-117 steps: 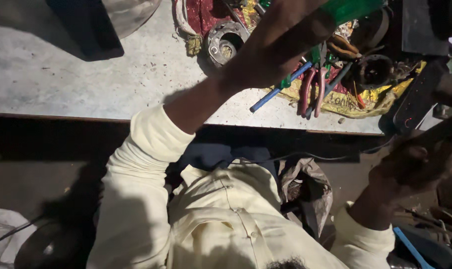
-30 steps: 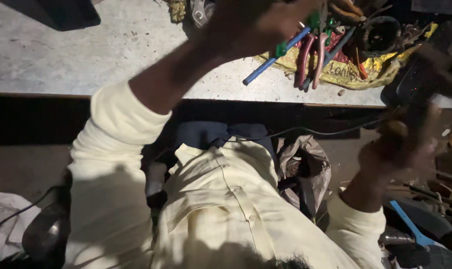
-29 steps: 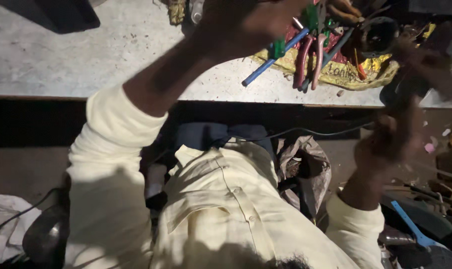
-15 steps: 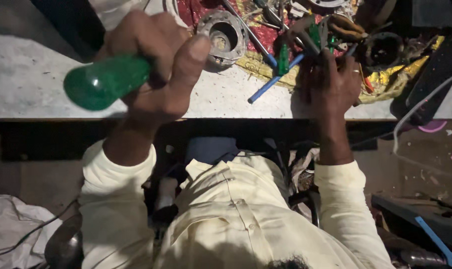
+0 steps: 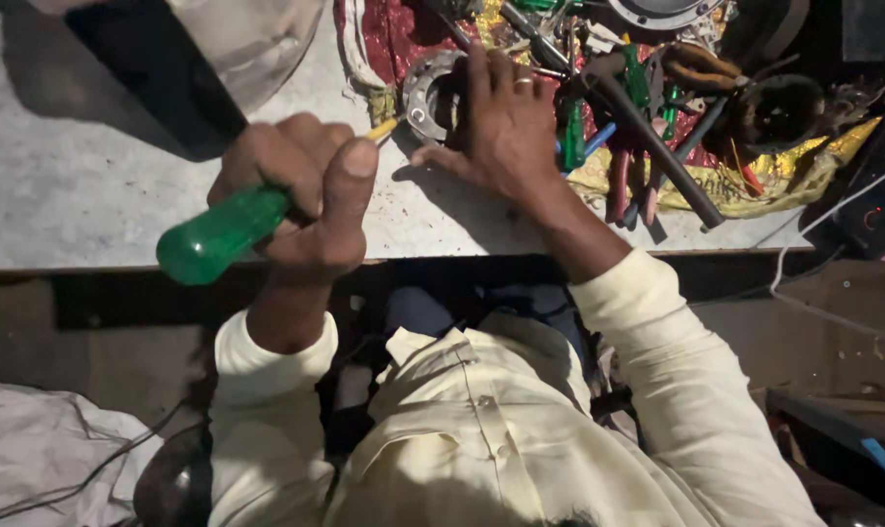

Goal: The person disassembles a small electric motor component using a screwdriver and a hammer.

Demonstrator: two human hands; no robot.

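The grey, scuffed stone desk point(image 5: 91, 195) runs across the top of the view, its near edge just above the person's cream shirt. At its far right a heap of hand tools point(image 5: 647, 127) with red, green and blue grips lies on a yellow and red cloth point(image 5: 794, 176). Left of the heap, near the far edge, sits a round grey metal ring part point(image 5: 431, 96). The right hand point(image 5: 501, 127) lies spread and flat, fingers open, resting on that ring and gripping nothing. The left hand point(image 5: 301, 195) is closed in a full fist around a screwdriver with a translucent green plastic handle point(image 5: 218, 234), held over the near edge, its yellowish shaft pointing toward the ring.
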